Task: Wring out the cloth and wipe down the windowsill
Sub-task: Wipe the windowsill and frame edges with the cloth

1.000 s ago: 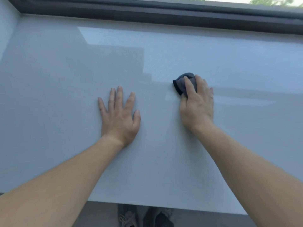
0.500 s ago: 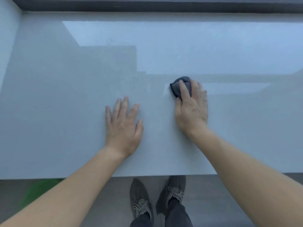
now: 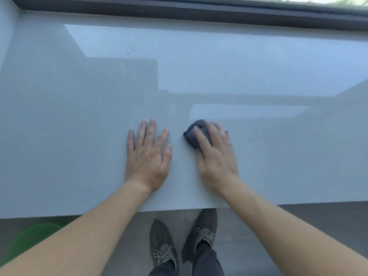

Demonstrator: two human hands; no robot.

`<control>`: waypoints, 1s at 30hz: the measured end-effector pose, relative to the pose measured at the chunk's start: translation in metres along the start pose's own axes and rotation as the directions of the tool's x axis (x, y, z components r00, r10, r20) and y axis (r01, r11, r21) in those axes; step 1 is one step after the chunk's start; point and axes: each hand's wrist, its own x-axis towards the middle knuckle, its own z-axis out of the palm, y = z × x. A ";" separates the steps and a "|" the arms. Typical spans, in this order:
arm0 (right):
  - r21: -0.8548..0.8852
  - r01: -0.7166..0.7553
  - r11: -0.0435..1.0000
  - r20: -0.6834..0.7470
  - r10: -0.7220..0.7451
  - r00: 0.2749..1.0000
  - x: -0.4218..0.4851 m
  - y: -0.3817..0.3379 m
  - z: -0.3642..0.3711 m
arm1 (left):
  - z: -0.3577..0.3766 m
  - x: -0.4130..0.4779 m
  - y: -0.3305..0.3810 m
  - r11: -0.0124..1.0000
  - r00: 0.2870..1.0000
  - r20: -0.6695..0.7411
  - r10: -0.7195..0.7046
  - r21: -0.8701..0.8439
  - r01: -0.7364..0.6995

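A small dark grey cloth (image 3: pixel 194 132), bunched up, lies on the wide pale grey windowsill (image 3: pixel 79 126). My right hand (image 3: pixel 216 156) presses down on it with straight fingers, so only the cloth's far left part shows. My left hand (image 3: pixel 148 156) lies flat on the sill just left of the cloth, fingers spread, holding nothing. Both hands sit near the sill's front edge.
A dark window frame (image 3: pixel 179 8) runs along the back of the sill, and a pale side wall (image 3: pixel 6 26) closes it at the left. Below the front edge are a grey floor, my two grey shoes (image 3: pixel 203 232) and a blurred green object (image 3: pixel 29 240) at lower left.
My right hand has drawn the cloth back toward the front edge and a little left, closer to my left hand. The view has tilted down, showing more floor and my shoes.
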 end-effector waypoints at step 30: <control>-0.001 0.177 0.984 0.111 -0.176 0.978 -0.113 0.021 -0.011 | 0.003 0.005 0.031 0.999 0.999 0.011 -0.033 -0.019 0.033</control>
